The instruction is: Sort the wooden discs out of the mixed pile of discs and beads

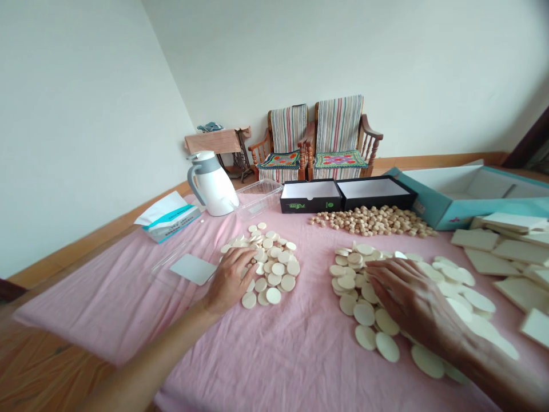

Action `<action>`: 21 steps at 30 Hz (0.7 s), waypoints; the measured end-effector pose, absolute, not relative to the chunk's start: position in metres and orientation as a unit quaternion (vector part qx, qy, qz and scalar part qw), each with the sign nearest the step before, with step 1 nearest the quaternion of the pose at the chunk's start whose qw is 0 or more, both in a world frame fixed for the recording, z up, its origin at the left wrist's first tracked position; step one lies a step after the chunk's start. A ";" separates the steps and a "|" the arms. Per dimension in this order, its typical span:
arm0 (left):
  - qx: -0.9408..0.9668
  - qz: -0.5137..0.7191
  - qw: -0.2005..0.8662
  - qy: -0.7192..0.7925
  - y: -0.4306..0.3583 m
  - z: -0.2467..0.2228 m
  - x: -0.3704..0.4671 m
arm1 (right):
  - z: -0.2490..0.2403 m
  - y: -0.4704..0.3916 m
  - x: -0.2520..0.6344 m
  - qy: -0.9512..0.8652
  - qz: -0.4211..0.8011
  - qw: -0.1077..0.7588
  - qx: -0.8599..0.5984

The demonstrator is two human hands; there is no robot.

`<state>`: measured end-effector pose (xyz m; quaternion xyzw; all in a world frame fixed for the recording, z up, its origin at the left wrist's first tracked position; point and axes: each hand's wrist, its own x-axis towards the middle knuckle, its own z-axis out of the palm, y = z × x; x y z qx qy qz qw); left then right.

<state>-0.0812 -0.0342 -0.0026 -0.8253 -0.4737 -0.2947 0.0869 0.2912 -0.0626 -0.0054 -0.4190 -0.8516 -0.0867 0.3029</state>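
My left hand (231, 280) rests on the left edge of a pile of small pale round discs (274, 269), fingers spread and palm down. On the right, my right hand (407, 297) lies palm down over a wider pile of larger pale discs (364, 313), its fingers stretched toward the pile's middle. Neither hand visibly grips a disc; what lies under the palms is hidden. Both piles sit on a pink cloth (300, 355), with a bare strip of it between them.
Behind the piles stand a white jug (217, 189), a tissue pack (171, 223), a clear plastic tray (259, 197), two black boxes (311, 204) (377, 200), small wooden pieces (373, 220) and a blue box (476, 209). Square pale boards (521, 252) are stacked at right.
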 end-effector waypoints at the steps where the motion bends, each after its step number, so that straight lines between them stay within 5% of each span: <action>1: -0.826 -0.299 0.084 -0.470 -0.032 -0.001 -0.077 | -0.005 -0.063 0.290 -0.851 -0.086 0.304 -0.420; 12: -0.837 -0.365 0.173 -0.369 -0.031 0.001 -0.067 | 0.009 -0.060 0.285 -0.835 -0.106 0.322 -0.433; 21: -0.849 -0.362 0.148 -0.355 -0.038 0.001 -0.071 | 0.008 -0.054 0.285 -0.839 -0.133 0.329 -0.413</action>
